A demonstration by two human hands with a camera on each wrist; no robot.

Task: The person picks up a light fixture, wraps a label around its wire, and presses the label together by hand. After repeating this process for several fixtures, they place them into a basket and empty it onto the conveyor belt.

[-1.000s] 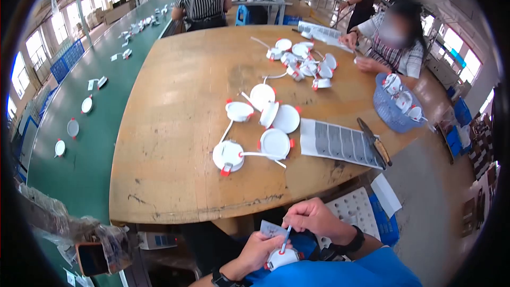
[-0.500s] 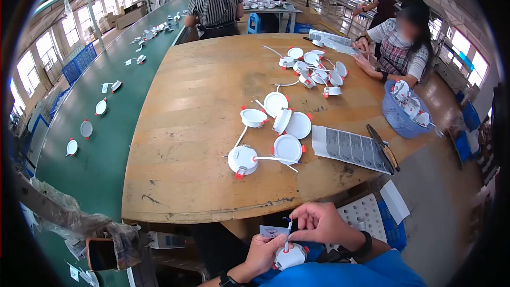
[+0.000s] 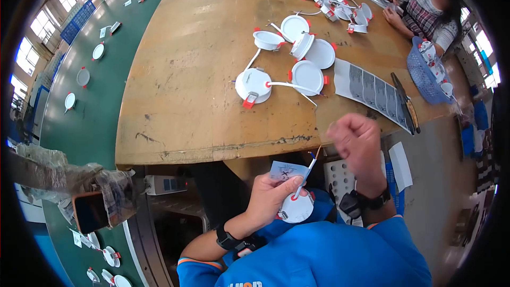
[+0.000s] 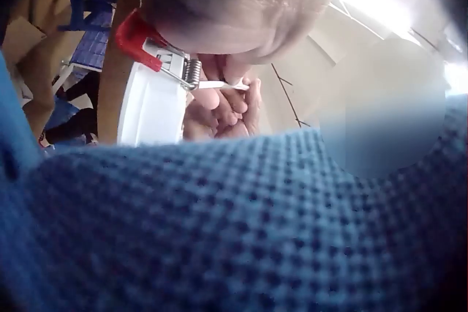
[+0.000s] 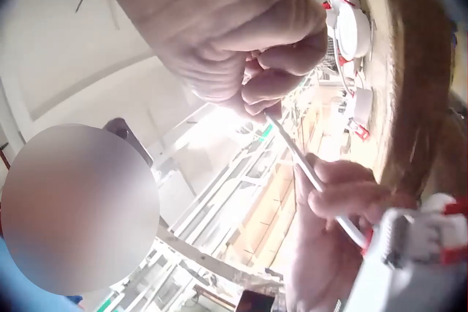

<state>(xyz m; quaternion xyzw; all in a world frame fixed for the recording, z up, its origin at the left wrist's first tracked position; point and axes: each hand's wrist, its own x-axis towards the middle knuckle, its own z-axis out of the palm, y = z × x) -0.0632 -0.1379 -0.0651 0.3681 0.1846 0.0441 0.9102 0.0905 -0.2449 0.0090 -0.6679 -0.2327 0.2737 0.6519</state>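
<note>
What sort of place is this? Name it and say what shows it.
Probably a factory assembly floor: round white lights sit along a green conveyor, more are grouped on a wooden table, and another person works beside it.

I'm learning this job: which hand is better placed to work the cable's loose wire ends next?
Right, I'd judge: the right hand is raised near the wire ends, while the left hand pinches the cable.

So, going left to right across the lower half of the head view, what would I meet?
Dark-screened phone in clear plastic wrap → small white box → left hand, holding a round white light with red clips → right hand, fingers curled → plain white sheet.
</note>
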